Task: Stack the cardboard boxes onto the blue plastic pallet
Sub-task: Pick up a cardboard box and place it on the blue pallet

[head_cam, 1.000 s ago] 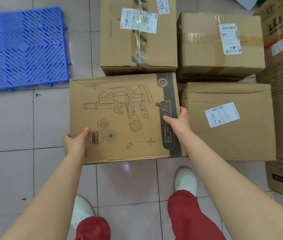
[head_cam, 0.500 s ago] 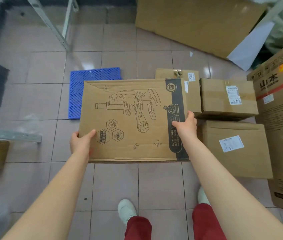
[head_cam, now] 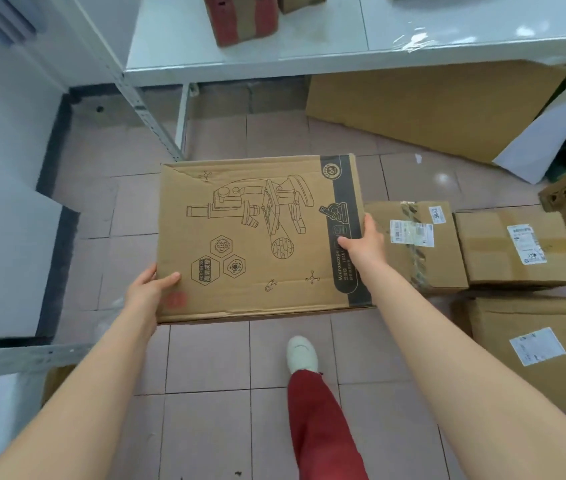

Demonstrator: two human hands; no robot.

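The held microscope box hides the floor beneath it.

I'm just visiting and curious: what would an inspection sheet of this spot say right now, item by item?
Surface: pinkish tiled floor, bare where the person stands.
Job's things: microscope box held flat above the floor; blue pallet not in view.
Clutter: three taped boxes on the floor at right; flat cardboard sheet leaning under the white table.
Hands: left hand grips the box's near-left corner; right hand grips its right edge.
Cables: nothing seen.
Surroundings: metal shelf frame at left; red-and-brown box on the table.
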